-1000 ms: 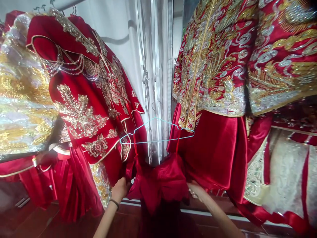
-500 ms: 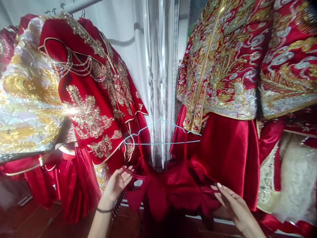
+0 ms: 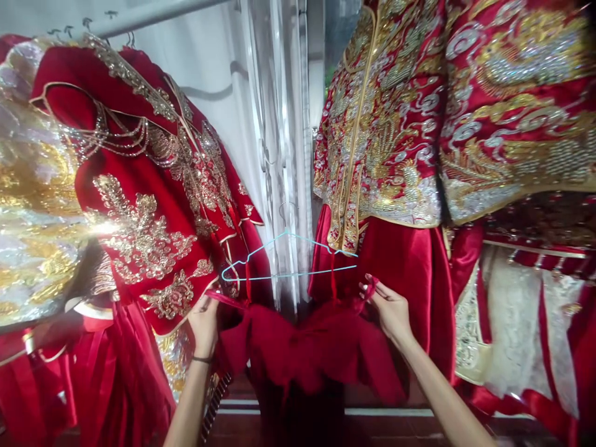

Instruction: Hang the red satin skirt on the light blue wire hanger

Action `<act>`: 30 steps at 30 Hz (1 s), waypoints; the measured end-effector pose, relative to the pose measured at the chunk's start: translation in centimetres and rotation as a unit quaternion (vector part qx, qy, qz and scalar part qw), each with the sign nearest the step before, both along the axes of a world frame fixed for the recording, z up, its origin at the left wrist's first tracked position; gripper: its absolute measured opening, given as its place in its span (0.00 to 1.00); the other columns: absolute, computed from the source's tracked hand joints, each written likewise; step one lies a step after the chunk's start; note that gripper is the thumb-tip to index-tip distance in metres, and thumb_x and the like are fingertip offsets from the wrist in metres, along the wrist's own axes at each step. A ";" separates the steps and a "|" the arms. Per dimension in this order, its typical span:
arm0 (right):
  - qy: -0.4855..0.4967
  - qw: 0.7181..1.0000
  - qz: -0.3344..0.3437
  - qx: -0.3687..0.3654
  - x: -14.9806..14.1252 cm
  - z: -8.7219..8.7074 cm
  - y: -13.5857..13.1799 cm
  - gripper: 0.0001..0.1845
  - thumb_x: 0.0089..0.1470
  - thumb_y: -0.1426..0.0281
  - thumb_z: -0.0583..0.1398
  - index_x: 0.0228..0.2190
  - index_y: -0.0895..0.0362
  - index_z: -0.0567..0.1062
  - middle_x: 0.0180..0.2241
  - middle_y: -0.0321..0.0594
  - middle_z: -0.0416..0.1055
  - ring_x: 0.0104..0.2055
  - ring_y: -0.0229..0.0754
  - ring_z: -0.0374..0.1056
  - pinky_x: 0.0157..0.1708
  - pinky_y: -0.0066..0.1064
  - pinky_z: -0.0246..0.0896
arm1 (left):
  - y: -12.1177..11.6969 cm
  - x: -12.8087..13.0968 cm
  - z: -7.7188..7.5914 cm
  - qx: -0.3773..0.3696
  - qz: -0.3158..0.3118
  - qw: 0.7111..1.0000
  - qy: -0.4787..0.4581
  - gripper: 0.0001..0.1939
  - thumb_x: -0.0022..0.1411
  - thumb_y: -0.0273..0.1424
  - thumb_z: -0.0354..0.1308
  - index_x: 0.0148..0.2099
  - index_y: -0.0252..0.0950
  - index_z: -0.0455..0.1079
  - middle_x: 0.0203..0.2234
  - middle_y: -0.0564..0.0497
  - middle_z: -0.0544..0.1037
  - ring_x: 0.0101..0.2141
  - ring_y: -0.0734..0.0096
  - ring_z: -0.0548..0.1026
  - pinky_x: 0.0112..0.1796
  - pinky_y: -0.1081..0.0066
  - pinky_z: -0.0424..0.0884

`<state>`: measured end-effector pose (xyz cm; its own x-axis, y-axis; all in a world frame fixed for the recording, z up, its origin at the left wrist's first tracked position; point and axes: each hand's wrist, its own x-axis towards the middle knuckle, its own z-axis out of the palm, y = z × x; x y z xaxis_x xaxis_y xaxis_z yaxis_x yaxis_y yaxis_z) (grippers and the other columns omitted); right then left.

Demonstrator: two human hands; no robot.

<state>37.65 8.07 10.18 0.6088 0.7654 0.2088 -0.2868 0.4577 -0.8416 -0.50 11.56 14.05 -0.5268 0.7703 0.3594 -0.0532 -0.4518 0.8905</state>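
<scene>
A dark red dress [image 3: 302,347] with loose draped sleeves hangs by thin red loops from a light blue wire hanger [image 3: 288,275]. My left hand [image 3: 205,320] is closed on a dark red strap at the dress's left side, drawing it outward. On the other side my right hand [image 3: 388,307] pinches a bunched dark red strap between thumb and fingers, just below the hanger's right end. The lower part of the dress falls into shadow.
A red jacket with gold embroidery [image 3: 153,248] hangs close at left on a rail [image 3: 162,18], beside a pale gold garment [image 3: 32,205]. Densely embroidered red jackets [image 3: 391,136] and a red satin skirt [image 3: 405,273] hang at right. White curtains [image 3: 205,105] are behind.
My right hand has risen and moved inward with the strap. My left hand has gone up slightly, pulling its strap straighter. The view has shifted to the right.
</scene>
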 end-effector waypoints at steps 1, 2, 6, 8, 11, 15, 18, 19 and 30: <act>0.005 1.000 -0.003 0.008 0.7 0.5 0.7 0.23 0.30 0.66 0.69 0.35 0.57 0.77 0.38 0.41 0.75 0.33 0.40 0.72 0.30 0.28 0.70 | 0.6 -0.5 0.5 0.000 -0.009 1.000 0.012 0.16 0.44 0.32 0.61 0.38 0.32 0.74 0.30 0.50 0.79 0.37 0.65 0.75 0.45 0.62 0.68; 0.010 1.000 0.001 0.010 1.3 1.0 1.3 0.22 0.30 0.66 0.70 0.33 0.57 0.78 0.37 0.41 0.75 0.33 0.40 0.72 0.31 0.28 0.70 | 1.2 -0.9 1.0 -0.002 -0.020 1.000 0.022 0.15 0.44 0.31 0.61 0.37 0.32 0.74 0.29 0.51 0.79 0.36 0.65 0.75 0.44 0.62 0.69; 0.013 0.997 0.074 -0.015 2.9 3.3 2.7 0.18 0.29 0.69 0.70 0.29 0.60 0.78 0.30 0.41 0.77 0.32 0.40 0.72 0.32 0.24 0.69 | 3.3 -1.4 3.0 -0.020 -0.075 0.995 0.060 0.12 0.40 0.30 0.62 0.31 0.32 0.75 0.25 0.52 0.79 0.32 0.66 0.75 0.39 0.65 0.71; 0.034 0.994 0.101 -0.020 3.1 4.2 3.1 0.12 0.33 0.74 0.68 0.26 0.61 0.77 0.27 0.42 0.76 0.32 0.39 0.72 0.33 0.23 0.69 | 4.0 -1.2 3.9 -0.036 -0.094 0.993 0.063 0.13 0.37 0.31 0.63 0.29 0.32 0.75 0.23 0.52 0.79 0.29 0.68 0.74 0.35 0.68 0.71; 0.106 0.983 0.127 -0.073 3.0 4.7 3.2 0.07 0.40 0.82 0.62 0.23 0.60 0.75 0.26 0.39 0.76 0.30 0.35 0.72 0.31 0.20 0.68 | 4.7 -1.1 4.6 -0.061 -0.109 0.990 0.066 0.17 0.34 0.35 0.65 0.30 0.31 0.75 0.21 0.51 0.78 0.22 0.72 0.72 0.27 0.72 0.69; 0.147 0.959 0.170 -0.173 2.7 3.8 2.4 0.13 0.42 0.88 0.55 0.20 0.60 0.71 0.21 0.38 0.74 0.22 0.34 0.70 0.25 0.23 0.67 | 5.1 -1.5 5.6 -0.082 -0.135 0.982 0.102 0.19 0.33 0.39 0.65 0.28 0.31 0.74 0.17 0.52 0.76 0.18 0.75 0.68 0.22 0.75 0.65; 0.156 0.941 0.204 -0.218 2.6 2.6 1.1 0.15 0.40 0.90 0.52 0.21 0.60 0.71 0.20 0.35 0.72 0.19 0.31 0.67 0.23 0.21 0.65 | 5.5 -1.3 6.7 -0.067 -0.173 0.968 0.168 0.17 0.35 0.40 0.65 0.25 0.32 0.73 0.17 0.51 0.75 0.20 0.73 0.69 0.24 0.74 0.66; 0.164 0.935 0.215 -0.231 2.6 2.1 0.6 0.17 0.39 0.90 0.51 0.22 0.59 0.71 0.20 0.34 0.72 0.18 0.30 0.66 0.22 0.21 0.64 | 5.7 -1.0 7.1 -0.060 -0.179 0.963 0.193 0.16 0.36 0.40 0.64 0.24 0.32 0.73 0.17 0.51 0.75 0.20 0.73 0.69 0.24 0.74 0.65; 0.167 0.973 0.143 -0.069 0.9 2.2 0.2 0.15 0.37 0.83 0.61 0.29 0.56 0.77 0.31 0.36 0.76 0.28 0.34 0.70 0.31 0.25 0.67 | 7.4 0.9 7.6 -0.005 -0.094 0.892 0.441 0.11 0.46 0.38 0.59 0.25 0.34 0.70 0.20 0.52 0.75 0.23 0.72 0.69 0.27 0.75 0.63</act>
